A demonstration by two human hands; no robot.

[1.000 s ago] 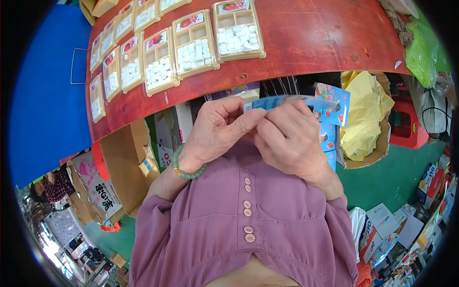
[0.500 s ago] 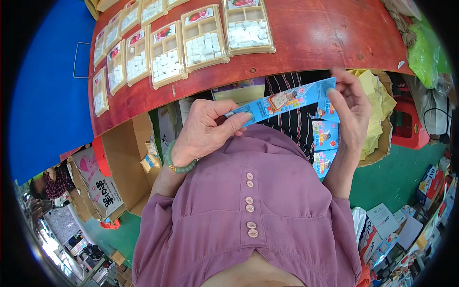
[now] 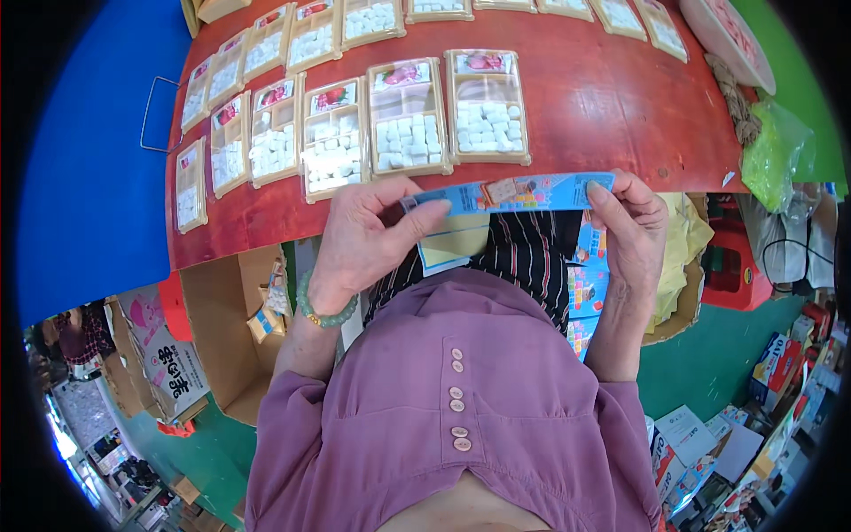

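Observation:
A long blue printed cardboard strip (image 3: 519, 196) is stretched between my two hands, just in front of the table's near edge. My left hand (image 3: 368, 235) pinches its left end between thumb and fingers, with a green bead bracelet on the wrist. The right end is gripped by my right hand (image 3: 631, 220), thumb in front and fingers bent behind. Just beyond the strip stand tan compartment trays (image 3: 409, 97) under clear covers, holding white pieces (image 3: 487, 129) and a strawberry-picture card. More blue printed strips (image 3: 585, 293) lie beside my lap, below my right hand.
The red table (image 3: 612, 133) spans the far side, with further trays at its back. A bowl (image 3: 743, 44) and a green plastic bag (image 3: 771, 151) sit at its right end. Cardboard boxes (image 3: 226, 328) stand left; yellow papers (image 3: 678, 257) and a red stool (image 3: 736, 266) are right.
My view has tilted up, showing more of the table and trays. Both hands still hold the strip, which has gone from slanting to nearly level and now overlaps the table edge.

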